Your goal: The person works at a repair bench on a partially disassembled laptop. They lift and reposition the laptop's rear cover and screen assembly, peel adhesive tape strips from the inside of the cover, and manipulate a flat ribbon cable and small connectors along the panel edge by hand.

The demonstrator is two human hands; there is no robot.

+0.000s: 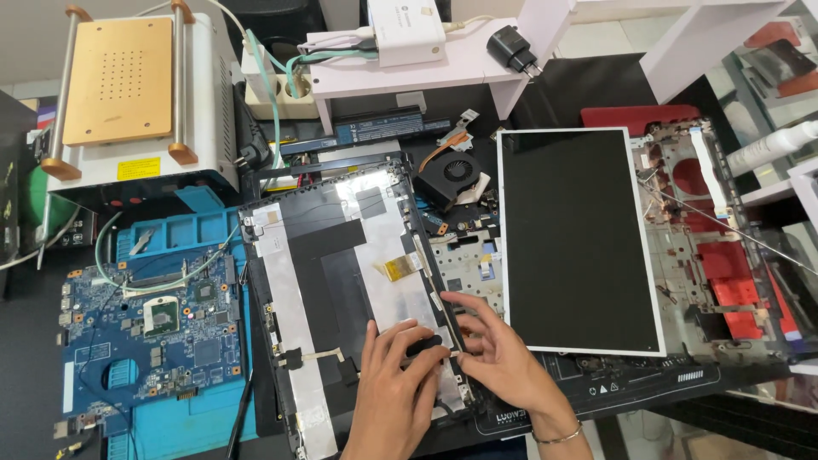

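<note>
A laptop lid back cover (pixel 341 281), black with silver foil and black tape, lies open-side up in the middle of the bench. My left hand (pixel 396 383) rests on its lower right part, fingers curled around a small black piece near the hinge edge. My right hand (pixel 503 353) presses its fingertips on the cover's right rim beside the left hand. A bare display panel (pixel 575 238) with a dark face lies just to the right, touching neither hand.
A blue motherboard (pixel 145 332) sits on a blue mat (pixel 196 234) at the left. A cooling fan (pixel 452 175) lies behind the cover. A red laptop base shell (pixel 724 273) is at the right. A heating plate machine (pixel 128 94) stands at the back left, below it cables.
</note>
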